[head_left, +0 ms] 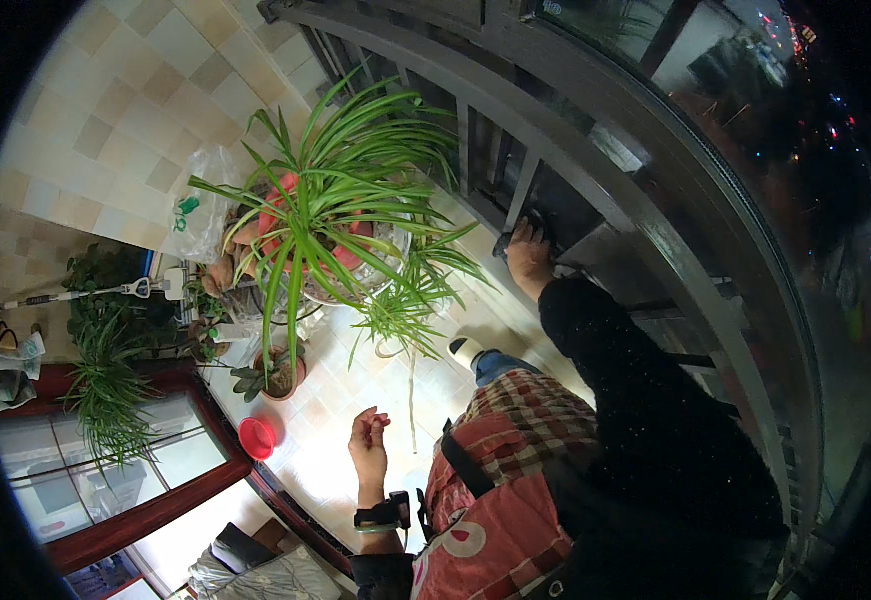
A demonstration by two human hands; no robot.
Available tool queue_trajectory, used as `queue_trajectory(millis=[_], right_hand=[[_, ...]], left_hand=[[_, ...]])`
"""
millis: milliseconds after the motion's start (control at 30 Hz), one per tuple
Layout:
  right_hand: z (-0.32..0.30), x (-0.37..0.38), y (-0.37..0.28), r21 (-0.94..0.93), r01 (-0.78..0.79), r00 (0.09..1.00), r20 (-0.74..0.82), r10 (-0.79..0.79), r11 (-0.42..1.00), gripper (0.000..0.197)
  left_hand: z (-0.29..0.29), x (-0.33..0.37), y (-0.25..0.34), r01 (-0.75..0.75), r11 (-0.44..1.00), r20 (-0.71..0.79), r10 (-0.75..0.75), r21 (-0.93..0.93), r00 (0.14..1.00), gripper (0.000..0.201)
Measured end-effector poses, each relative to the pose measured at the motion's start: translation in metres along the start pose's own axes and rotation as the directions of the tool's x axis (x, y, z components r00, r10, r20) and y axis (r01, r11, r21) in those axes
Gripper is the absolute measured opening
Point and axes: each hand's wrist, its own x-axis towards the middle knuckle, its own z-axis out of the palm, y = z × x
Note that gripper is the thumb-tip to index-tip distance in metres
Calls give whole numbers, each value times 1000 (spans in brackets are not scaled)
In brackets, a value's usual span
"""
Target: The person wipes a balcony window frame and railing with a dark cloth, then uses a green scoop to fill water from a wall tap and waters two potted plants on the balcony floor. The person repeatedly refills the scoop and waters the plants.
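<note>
My right hand reaches out to the dark metal railing on the right. Its fingers are bent over a small dark bunched thing that looks like a cloth, pressed at the foot of the bars. My left hand hangs in front of me above the tiled floor, fingers curled in. A small reddish spot shows at its fingertips; what it is, I cannot make out. Ahead of both hands grows a big spider plant, and a smaller spider plant sits beneath its leaves.
A clear plastic bag lies by the tiled wall. On the floor are a potted succulent and a red basin. A mop-like pole leans at the left, near a red-framed glass door. Dark window glass rises beyond the railing.
</note>
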Motion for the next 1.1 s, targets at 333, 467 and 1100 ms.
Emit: queue_trajectory(millis=[333, 467, 1100], right_hand=[[-22, -48, 7, -493, 417, 883, 21, -469, 764, 47], [-52, -48, -8, -249, 599, 799, 121, -589, 761, 39], [17, 84, -51, -97, 130, 990, -50, -135, 987, 49]], left_hand=[[-1, 5, 0, -72, 997, 54, 70, 29, 996, 20], [-6, 8, -3, -59, 998, 66, 57, 21, 996, 25], [-42, -4, -6, 91, 996, -158, -87, 19, 984, 21]])
